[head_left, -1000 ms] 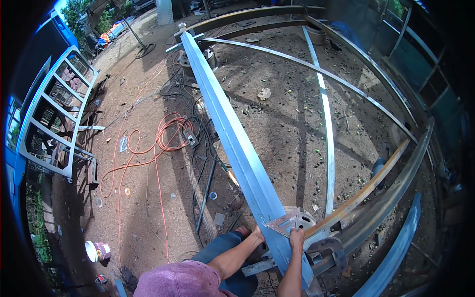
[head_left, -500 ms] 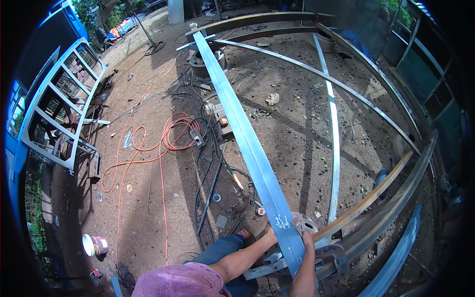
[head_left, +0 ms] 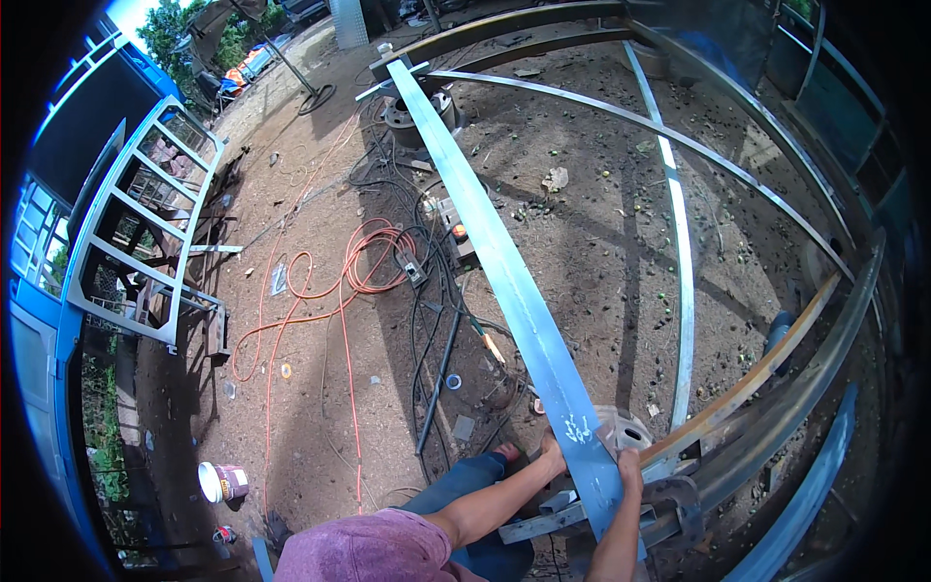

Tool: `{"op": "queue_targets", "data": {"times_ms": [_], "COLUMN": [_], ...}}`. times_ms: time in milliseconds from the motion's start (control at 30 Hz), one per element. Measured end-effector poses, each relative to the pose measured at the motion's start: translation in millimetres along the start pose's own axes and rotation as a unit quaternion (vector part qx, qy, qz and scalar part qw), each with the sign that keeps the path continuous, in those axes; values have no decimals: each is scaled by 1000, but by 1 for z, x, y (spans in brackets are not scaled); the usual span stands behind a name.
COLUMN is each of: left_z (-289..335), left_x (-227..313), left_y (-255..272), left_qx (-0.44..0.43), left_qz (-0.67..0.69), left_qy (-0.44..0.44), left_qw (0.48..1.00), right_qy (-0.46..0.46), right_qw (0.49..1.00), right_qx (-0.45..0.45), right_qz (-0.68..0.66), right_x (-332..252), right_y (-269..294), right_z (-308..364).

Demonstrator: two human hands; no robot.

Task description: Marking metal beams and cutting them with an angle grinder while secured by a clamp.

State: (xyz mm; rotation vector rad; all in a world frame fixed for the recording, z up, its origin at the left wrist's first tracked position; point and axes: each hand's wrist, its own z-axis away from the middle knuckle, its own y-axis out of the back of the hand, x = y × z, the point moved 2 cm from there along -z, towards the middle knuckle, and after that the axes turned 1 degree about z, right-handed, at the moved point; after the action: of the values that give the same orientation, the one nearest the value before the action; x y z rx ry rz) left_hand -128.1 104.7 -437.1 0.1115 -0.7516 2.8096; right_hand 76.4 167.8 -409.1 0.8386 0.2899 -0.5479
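A long flat silver-grey metal beam (head_left: 497, 264) stretches from close to my body to the far end of the frame, with white chalk marks near its close end. My left hand (head_left: 553, 455) is closed on its left edge, its fingertips partly hidden by the beam. On the opposite edge, my right hand (head_left: 629, 468) grips with the fingers wrapped over the side. Beneath the beam near my hands shows a wheel rim (head_left: 626, 427). Its far end lies at a brown steel frame member (head_left: 504, 31), close to another wheel rim (head_left: 415, 118).
Thin silver bars (head_left: 682, 281) cross inside the frame. Black cables and a coiled orange hose (head_left: 376, 257) lie left of the beam. A rusty bar (head_left: 742, 373) and curved steel lengths are at right. A white bucket (head_left: 223, 482) and blue-and-white panel frame (head_left: 145, 218) are at left.
The whole view has swung slightly left, so everything appears further right. Both hands keep their hold at about the same place on the beam, which has not visibly moved against the frame.
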Motion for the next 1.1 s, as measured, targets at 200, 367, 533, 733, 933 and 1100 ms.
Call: {"op": "queue_targets", "data": {"times_ms": [200, 367, 533, 733, 933, 1100], "left_z": [31, 99, 200, 299, 309, 301], "left_x": [61, 124, 107, 1, -58, -51], "left_y": [37, 52, -21, -79, -57, -49], "left_qx": [130, 11, -171, -540, -575, -520], "left_qz": [-437, -652, -812, -774, -792, -828], "left_qy": [-79, -80, -148, -227, -143, -129], "left_qw": [886, 754, 539, 240, 145, 168], "right_qy": [139, 110, -7, -26, -26, -103], "right_qw": [954, 929, 940, 925, 799, 699], "right_qx": [141, 129, 15, 15, 149, 193], "right_qz": [-225, -330, -340, -380, -583, -681], "right_x": [-64, -17, 16, 4, 52, 59], "right_y": [48, 48, 39, 43, 8, -15], "right_z": [132, 257, 361, 390, 424, 451]}}
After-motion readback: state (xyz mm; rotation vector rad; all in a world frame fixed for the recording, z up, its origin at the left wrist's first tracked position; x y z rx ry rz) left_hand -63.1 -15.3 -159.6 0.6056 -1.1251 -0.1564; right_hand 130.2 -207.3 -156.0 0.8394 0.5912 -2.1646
